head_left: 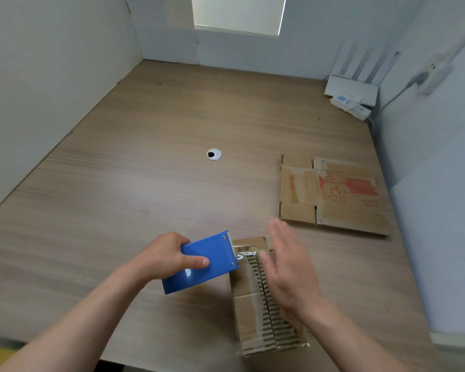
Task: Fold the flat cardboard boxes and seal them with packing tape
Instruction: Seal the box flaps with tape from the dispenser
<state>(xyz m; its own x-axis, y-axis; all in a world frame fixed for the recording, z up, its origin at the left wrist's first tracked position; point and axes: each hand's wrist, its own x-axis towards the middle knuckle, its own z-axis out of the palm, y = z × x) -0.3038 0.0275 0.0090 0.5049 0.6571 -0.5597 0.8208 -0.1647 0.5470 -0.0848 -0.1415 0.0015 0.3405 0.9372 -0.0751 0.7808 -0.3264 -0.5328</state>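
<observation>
Gripping glossy blue tape dispenser [202, 267]: left hand [167, 255]; right hand [290, 267] flat-fingered (blurred) over ribbed cardboard box [249, 312].

View: one wide-angle camera, worn on the head
Facing: forward and down onto the desk [145, 183], wall [253, 49] at 12 o'clock
Nearness: close; left hand [167, 253] and right hand [287, 267] near 6 o'clock

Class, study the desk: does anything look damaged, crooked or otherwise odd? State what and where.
The flat cardboard box on the right is worn, with torn patches where its surface has peeled. On the nearer folded box, the clear tape is crumpled beside the blue tape dispenser.
</observation>
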